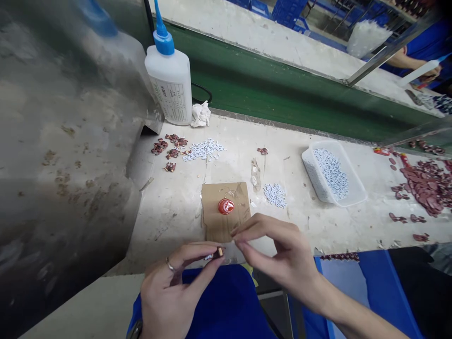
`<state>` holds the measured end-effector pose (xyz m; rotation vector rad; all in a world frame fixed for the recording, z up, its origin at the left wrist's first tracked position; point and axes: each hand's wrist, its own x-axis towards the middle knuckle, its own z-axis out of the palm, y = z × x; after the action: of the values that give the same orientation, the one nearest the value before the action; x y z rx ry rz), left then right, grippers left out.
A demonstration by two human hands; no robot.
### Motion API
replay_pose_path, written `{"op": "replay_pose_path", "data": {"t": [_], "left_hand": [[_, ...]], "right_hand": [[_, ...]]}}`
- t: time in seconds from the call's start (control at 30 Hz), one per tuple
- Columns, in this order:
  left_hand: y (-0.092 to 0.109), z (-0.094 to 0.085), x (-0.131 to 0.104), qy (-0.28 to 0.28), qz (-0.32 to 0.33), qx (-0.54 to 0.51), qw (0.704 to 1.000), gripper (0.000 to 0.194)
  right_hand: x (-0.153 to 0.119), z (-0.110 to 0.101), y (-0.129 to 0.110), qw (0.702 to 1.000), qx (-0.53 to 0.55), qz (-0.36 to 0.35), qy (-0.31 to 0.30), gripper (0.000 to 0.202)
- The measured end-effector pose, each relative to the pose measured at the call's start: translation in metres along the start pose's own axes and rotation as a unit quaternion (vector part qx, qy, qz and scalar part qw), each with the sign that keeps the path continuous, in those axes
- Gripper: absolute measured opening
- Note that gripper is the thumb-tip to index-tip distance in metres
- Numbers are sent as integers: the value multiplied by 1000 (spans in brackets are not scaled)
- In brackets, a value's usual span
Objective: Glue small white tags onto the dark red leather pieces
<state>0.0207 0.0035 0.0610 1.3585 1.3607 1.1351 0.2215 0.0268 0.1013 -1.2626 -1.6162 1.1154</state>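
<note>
In my left hand (176,282), a small dark brown figurine (219,252) with a cream patch and some white-blue bits is pinched between thumb and fingertips. My right hand (278,249) is just right of it, thumb and forefinger pressed together in a pinch; whatever lies between those fingertips is too small to name. Beyond both hands, a red-and-white cap-like piece (226,206) sits on a cardboard square (212,226). A small pile of white-blue pieces (275,195) lies to the right of the cardboard.
A white squeeze bottle (171,89) with a blue nozzle stands back left beside crumpled tissue (200,114). Brown figurines (170,167) and more white-blue pieces (205,149) lie nearby. On the right are a plastic tub (353,193) and reddish-brown parts (423,188). A metal panel (70,141) borders the left.
</note>
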Motion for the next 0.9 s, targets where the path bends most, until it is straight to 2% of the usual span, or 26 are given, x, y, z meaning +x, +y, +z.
{"op": "replay_pose_path", "data": {"t": [0.13,0.33,0.5,0.63,0.7,0.77,0.83,0.9], "left_hand": [[6,1,-1,-17,-18,-37,999,8],[2,0,-1,-34,-14,-33,999,13],[5,1,1,-24,-35,-41,998,11],[9,4,1,-4,-55,-63,996,11],[11,6,1,7,-60,-72,996,11],[13,7,3,19,-68,-78,994,12],[15,8,6,17,-77,-87,993,11],[16,10,10,8,-92,-99,991,11]], "right_hand": [[-4,4,-12,999,36,8,-21,16],[-2,1,-11,998,20,30,-45,12],[1,-1,-14,997,4,34,-73,12],[-1,-2,-16,992,-66,-31,-104,19],[-3,-2,-17,983,-123,-85,-103,22],[-3,-4,-18,976,-161,-111,-97,24],[-2,-6,-18,980,-151,-96,-92,23],[1,-6,-18,991,-99,-46,-77,20]]}}
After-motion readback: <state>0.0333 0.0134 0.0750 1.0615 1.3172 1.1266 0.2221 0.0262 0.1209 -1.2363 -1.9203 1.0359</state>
